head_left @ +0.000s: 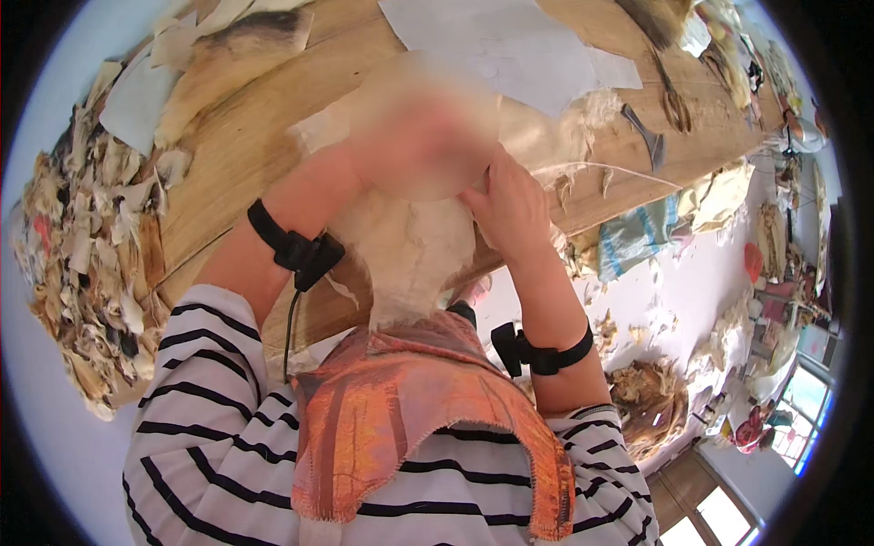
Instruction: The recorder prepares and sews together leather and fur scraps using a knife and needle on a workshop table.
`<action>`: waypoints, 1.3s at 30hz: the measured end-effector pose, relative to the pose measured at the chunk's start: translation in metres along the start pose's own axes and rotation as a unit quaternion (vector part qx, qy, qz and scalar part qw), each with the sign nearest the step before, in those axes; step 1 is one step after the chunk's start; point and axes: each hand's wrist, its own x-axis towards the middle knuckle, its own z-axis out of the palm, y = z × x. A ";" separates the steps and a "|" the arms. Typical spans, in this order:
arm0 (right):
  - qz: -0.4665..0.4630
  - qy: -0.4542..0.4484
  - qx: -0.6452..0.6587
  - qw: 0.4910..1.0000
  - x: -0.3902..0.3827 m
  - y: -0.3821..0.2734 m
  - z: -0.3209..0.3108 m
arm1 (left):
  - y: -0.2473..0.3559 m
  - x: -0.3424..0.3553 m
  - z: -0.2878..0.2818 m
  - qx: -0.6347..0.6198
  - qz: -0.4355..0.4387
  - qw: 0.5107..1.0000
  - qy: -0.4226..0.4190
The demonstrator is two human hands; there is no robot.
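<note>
A pale cream piece of pelt [410,241] lies over the wooden table [246,136] and hangs past its near edge onto my orange patterned apron [364,400]. My left hand [414,136] is over the far part of this pelt, but a round blur hides its fingers. At the pelt's right side is my right hand [516,209], thumb and fingers curled together. A small dark bit shows beside its fingertips, too unclear to name. More thin, ragged-edged cream pelt [537,132] spreads on the table beyond the right hand.
White sheets [492,45] lie at the table's far side. To the right are scissors [674,105] and a dark flat tool [646,138]. Fur scraps [100,246] are heaped at left. A blue-and-white sack [637,238] and a brown fur pile [646,405] sit beyond the table's right edge.
</note>
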 end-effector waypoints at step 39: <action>-0.180 0.049 0.016 0.982 0.036 0.028 0.001 | -0.012 0.005 0.017 0.035 -0.032 0.997 0.058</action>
